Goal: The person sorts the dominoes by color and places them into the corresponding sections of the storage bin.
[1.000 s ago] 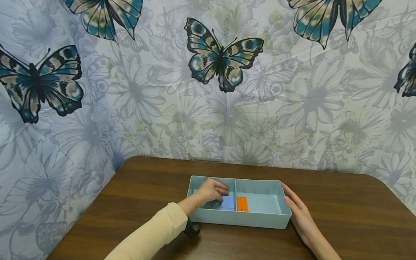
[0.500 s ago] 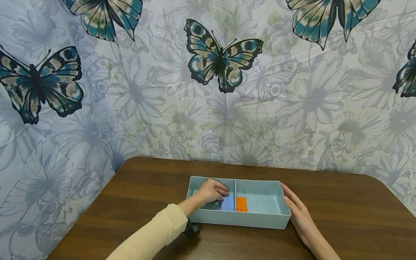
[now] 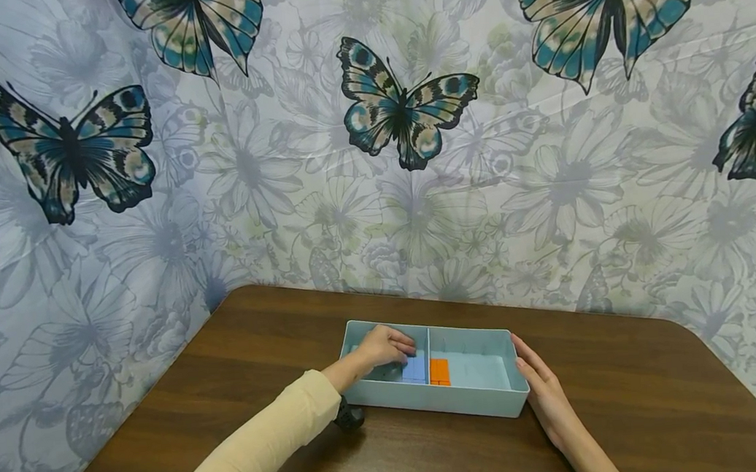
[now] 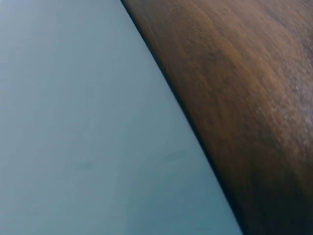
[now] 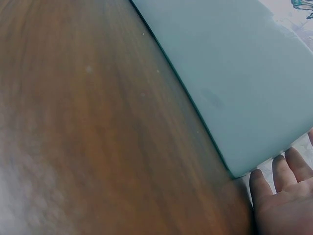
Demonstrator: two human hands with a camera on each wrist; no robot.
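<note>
In the head view a long light-blue box (image 3: 452, 404) with a divider stands on the table. My left hand (image 3: 379, 347) reaches over its near wall into the left compartment. Its thumb and fingers are at the blue blocks (image 3: 414, 370) beside the divider; whether they pinch one is hidden. Just across the divider sit orange blocks (image 3: 439, 371) in the right compartment. My right hand (image 3: 547, 392) rests against the box's right end with straight fingers. The right wrist view shows that hand (image 5: 283, 200) at the box's corner; the left wrist view shows only box wall and table.
The brown wooden table (image 3: 281, 352) extends around the box. A butterfly-patterned cloth (image 3: 376, 214) hangs behind it. Under my left wrist is a black wrist device (image 3: 349, 416), close to the box's near left corner.
Both hands, the box and the blocks stay essentially in place. Only a very slight shift of the whole head view shows.
</note>
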